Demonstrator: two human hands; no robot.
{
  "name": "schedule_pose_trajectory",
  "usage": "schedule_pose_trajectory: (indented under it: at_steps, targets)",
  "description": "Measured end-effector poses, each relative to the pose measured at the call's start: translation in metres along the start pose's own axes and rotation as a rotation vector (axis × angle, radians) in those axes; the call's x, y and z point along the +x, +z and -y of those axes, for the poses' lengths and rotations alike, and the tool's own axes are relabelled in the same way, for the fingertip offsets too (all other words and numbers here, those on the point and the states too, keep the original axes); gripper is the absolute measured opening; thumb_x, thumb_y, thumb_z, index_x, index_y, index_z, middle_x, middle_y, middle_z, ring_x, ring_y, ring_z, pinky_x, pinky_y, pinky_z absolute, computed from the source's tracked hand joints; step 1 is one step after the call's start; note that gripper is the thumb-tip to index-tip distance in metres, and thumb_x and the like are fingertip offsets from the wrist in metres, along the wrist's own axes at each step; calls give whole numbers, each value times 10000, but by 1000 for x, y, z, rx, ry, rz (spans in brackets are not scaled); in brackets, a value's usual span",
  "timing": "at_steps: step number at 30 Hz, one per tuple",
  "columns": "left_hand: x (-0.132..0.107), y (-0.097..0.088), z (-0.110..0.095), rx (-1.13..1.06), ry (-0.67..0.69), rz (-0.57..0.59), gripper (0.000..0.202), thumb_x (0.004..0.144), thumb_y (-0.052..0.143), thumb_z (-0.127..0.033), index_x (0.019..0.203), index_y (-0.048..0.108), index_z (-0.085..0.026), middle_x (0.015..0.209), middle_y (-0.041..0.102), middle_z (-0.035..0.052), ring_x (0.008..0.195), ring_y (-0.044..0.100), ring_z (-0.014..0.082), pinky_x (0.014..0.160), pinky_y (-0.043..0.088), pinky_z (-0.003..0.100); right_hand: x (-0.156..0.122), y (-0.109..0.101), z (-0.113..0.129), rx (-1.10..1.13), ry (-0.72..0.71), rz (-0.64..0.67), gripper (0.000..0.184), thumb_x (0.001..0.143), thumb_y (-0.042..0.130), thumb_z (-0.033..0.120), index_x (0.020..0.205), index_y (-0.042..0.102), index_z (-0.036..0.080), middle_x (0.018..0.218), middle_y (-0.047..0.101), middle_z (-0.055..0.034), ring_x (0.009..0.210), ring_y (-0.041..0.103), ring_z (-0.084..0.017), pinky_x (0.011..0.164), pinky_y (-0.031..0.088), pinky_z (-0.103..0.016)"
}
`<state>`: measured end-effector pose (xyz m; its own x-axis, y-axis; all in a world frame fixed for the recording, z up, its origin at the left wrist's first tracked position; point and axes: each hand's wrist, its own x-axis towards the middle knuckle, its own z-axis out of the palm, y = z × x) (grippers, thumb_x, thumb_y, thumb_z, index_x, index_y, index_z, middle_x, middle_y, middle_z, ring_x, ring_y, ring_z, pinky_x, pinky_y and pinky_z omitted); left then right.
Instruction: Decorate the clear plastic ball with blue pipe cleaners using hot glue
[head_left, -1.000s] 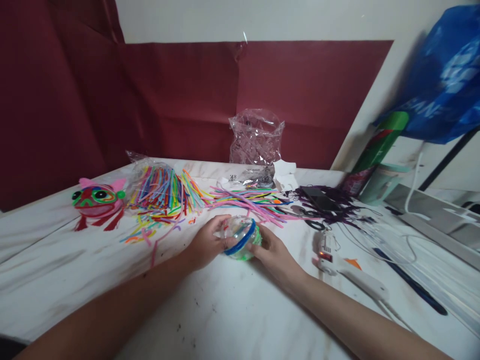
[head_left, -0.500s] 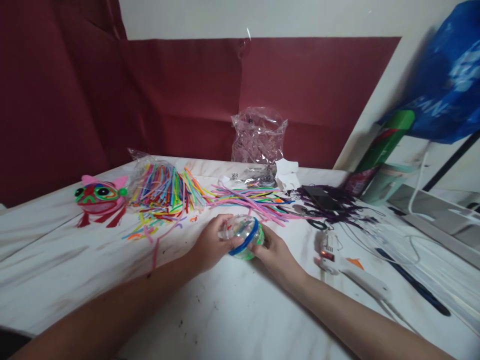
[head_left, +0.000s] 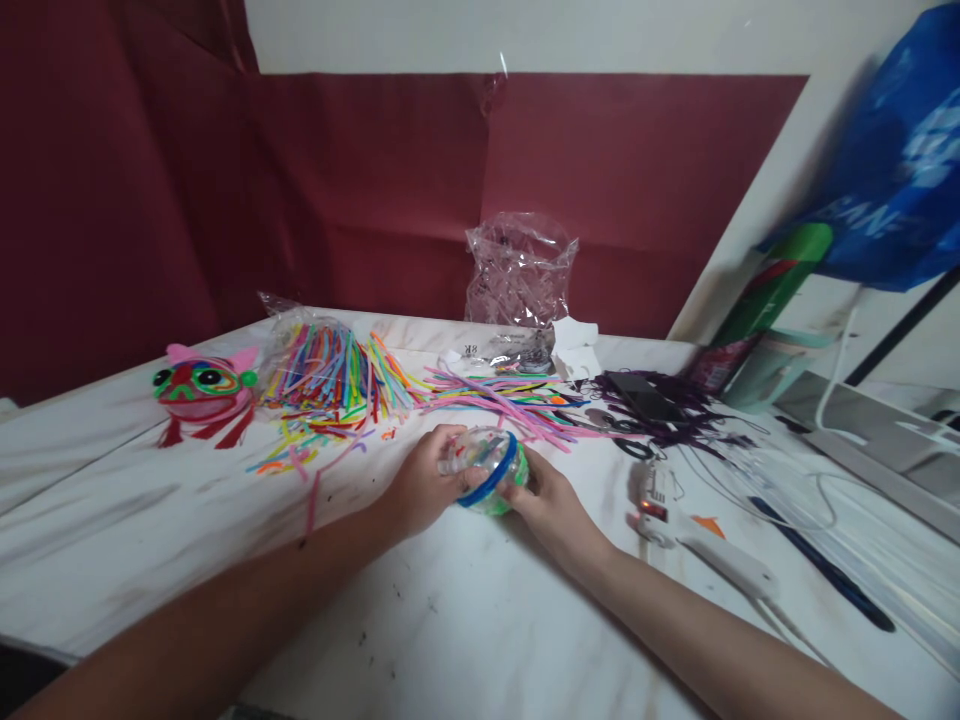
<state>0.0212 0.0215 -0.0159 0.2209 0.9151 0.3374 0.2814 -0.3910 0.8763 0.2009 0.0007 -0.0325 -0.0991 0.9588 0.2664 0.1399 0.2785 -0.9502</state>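
Note:
Both my hands hold a clear plastic ball (head_left: 486, 468) with a blue band round its middle and green on its right half, just above the white table (head_left: 465, 620). My left hand (head_left: 420, 490) wraps the ball's left side, fingers curled over the top. My right hand (head_left: 551, 505) cups the right side from below and behind. Coloured bits show inside the ball.
A heap of coloured pipe cleaners (head_left: 337, 375) lies behind the ball, beside a red and green pipe-cleaner animal (head_left: 201, 392). A crumpled clear bag (head_left: 519, 272) stands at the back. Dark purple strands and a phone (head_left: 645, 400), a glue gun (head_left: 660, 500) and cables lie to the right.
The ball and both hands have stayed in much the same grip; the view has shifted slightly, and the ball sits a little higher and to the right.

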Motion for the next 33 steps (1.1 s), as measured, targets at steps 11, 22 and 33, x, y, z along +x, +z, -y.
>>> schedule_pose_trajectory:
  at_steps: [11, 22, 33]
  targets:
    - [1, -1, 2, -15, -38, -20, 487, 669, 709, -410, 1065, 555, -172, 986, 638, 68, 942, 599, 235, 810, 480, 333, 0, 1, 3, -35, -4, -7, 483, 692, 660, 268, 1156, 577, 165, 1093, 685, -71, 995, 609, -263, 897, 465, -372]
    - [-1, 1, 6, 1, -35, -26, 503, 675, 709, -433, 1079, 547, -181, 1006, 627, 74, 968, 593, 243, 788, 485, 325, 0, 0, 3, -2, 7, 5, 548, 687, 664, 303, 1198, 540, 148, 1136, 665, -96, 997, 611, -266, 884, 472, -377]
    - [-5, 7, 13, -20, 3, -65, 509, 664, 736, -421, 1075, 553, -184, 1023, 596, 71, 939, 586, 232, 798, 487, 348, -1, 4, -1, -85, -4, -47, 499, 660, 637, 306, 1123, 553, 143, 1031, 677, -85, 928, 609, -267, 846, 474, -379]
